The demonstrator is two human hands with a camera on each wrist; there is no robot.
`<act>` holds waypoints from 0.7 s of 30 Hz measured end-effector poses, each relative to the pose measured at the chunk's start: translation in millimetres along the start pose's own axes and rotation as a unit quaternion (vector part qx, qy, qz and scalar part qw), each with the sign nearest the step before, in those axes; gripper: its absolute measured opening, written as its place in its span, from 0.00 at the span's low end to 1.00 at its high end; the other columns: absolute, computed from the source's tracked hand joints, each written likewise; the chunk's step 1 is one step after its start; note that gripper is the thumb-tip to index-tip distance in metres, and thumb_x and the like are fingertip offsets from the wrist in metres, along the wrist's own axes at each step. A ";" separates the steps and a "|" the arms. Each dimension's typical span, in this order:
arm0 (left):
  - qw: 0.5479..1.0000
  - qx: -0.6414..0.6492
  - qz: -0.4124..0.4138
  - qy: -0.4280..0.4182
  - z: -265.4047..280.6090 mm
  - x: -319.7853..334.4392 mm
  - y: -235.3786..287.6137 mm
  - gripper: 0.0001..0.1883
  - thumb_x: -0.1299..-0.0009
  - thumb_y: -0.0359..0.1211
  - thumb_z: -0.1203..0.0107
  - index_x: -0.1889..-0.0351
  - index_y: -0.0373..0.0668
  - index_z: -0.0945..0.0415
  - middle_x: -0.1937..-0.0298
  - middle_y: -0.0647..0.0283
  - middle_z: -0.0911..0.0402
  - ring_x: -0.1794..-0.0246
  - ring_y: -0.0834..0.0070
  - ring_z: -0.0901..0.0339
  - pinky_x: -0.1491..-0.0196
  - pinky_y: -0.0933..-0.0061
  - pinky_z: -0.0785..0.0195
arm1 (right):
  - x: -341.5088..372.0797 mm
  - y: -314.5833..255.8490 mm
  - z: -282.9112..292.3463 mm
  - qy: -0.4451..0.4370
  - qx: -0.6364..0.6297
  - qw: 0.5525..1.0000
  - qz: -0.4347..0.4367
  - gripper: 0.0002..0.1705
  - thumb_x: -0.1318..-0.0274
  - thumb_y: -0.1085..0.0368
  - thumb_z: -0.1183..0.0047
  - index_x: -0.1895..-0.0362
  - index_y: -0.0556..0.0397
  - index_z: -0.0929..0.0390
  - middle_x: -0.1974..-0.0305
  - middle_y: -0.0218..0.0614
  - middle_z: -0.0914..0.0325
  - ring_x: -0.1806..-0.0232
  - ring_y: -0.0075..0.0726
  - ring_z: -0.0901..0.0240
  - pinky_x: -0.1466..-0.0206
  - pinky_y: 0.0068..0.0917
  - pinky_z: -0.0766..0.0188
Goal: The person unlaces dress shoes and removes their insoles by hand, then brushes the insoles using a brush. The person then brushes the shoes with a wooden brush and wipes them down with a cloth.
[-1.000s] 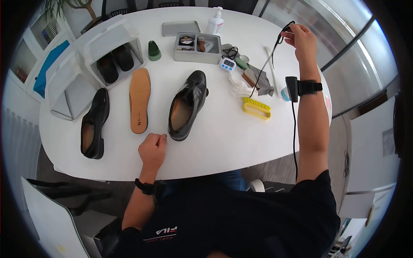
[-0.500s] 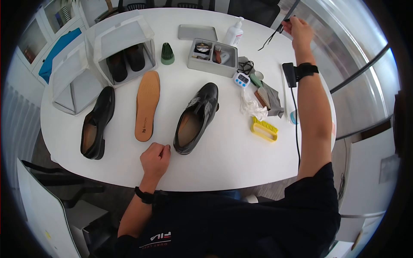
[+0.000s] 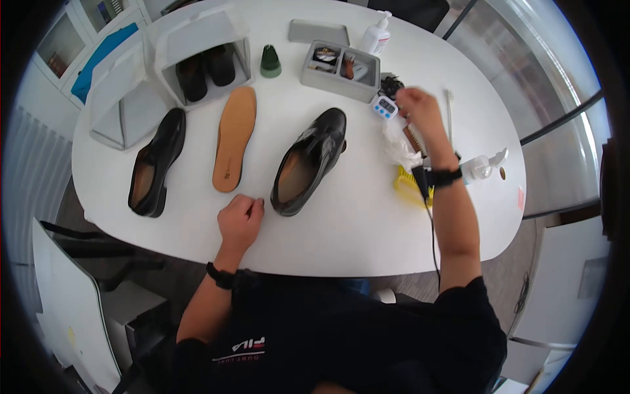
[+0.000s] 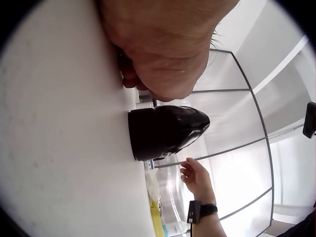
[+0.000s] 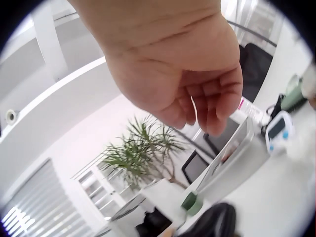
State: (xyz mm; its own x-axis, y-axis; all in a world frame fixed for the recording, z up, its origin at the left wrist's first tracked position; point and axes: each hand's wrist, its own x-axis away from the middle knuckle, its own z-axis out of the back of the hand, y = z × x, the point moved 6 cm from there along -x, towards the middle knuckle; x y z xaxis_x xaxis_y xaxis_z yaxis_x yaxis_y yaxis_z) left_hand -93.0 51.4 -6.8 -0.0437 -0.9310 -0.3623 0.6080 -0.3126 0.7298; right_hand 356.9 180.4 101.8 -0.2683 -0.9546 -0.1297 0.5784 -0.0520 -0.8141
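Observation:
Knuckles up, the left hand rests on the white table with its fingers curled and holds nothing. Just beyond it lie a tan insole and a black shoe; that shoe also shows beneath the hand in the left wrist view. The right hand is in the air over the right-hand items, fingers loosely bent; the right wrist view shows the hand with nothing in it. Close by its fingertips are a bundled black cord and a white timer. Another black shoe lies at the left.
Two clear-sided boxes stand at the back left, one with dark shoes inside. Behind are a green brush, a divided grey box and a pump bottle. A yellow brush lies partly behind the right wrist.
The right hand has come down and left from the far right and let go of the black cord, which now lies bundled near the timer. The left hand stays beside the insole.

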 end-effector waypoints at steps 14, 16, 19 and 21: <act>0.905 0.279 0.202 -0.250 -44.0 -83.9 84.8 0.19 0.24 0.41 0.37 0.48 0.32 0.18 0.54 0.61 0.16 0.55 0.77 0.19 0.47 0.73 0.24 | 261.5 33.6 -130.6 -0.059 -0.200 0.974 -0.094 0.08 0.33 0.66 0.37 0.59 0.60 0.14 0.73 0.29 0.17 0.71 0.20 0.23 0.65 0.22 0.26; 0.751 0.454 0.385 -0.286 -74.9 -83.5 76.7 0.27 0.24 0.43 0.38 0.38 0.30 0.25 0.45 0.58 0.18 0.46 0.67 0.20 0.34 0.67 0.28 | 263.5 35.1 -129.6 -0.039 -0.204 0.974 -0.090 0.08 0.34 0.66 0.36 0.59 0.59 0.13 0.72 0.30 0.16 0.71 0.20 0.23 0.64 0.22 0.26; 0.629 0.566 0.462 -0.264 -108.4 -85.2 68.6 0.28 0.21 0.43 0.42 0.33 0.31 0.29 0.37 0.53 0.20 0.41 0.59 0.20 0.30 0.62 0.30 | 267.1 34.2 -129.8 -0.009 -0.146 0.988 -0.047 0.08 0.35 0.65 0.36 0.59 0.57 0.13 0.71 0.33 0.14 0.71 0.25 0.21 0.63 0.25 0.24; 0.624 0.595 0.453 -0.225 -121.8 -87.3 77.7 0.27 0.20 0.44 0.43 0.34 0.30 0.28 0.38 0.52 0.20 0.41 0.58 0.20 0.30 0.61 0.29 | 268.7 27.6 -130.3 0.003 -0.112 0.993 -0.019 0.08 0.36 0.64 0.35 0.59 0.56 0.13 0.70 0.35 0.14 0.71 0.28 0.19 0.62 0.26 0.23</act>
State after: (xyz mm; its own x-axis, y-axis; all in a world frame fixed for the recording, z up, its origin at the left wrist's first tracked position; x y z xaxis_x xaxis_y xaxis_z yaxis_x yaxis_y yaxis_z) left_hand 54.7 131.3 10.9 -0.4912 -0.7014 0.5165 -0.4632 0.7125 0.5271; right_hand 200.4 -39.4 -29.2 -0.2912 -0.9516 -0.0984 0.3810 -0.0210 -0.9243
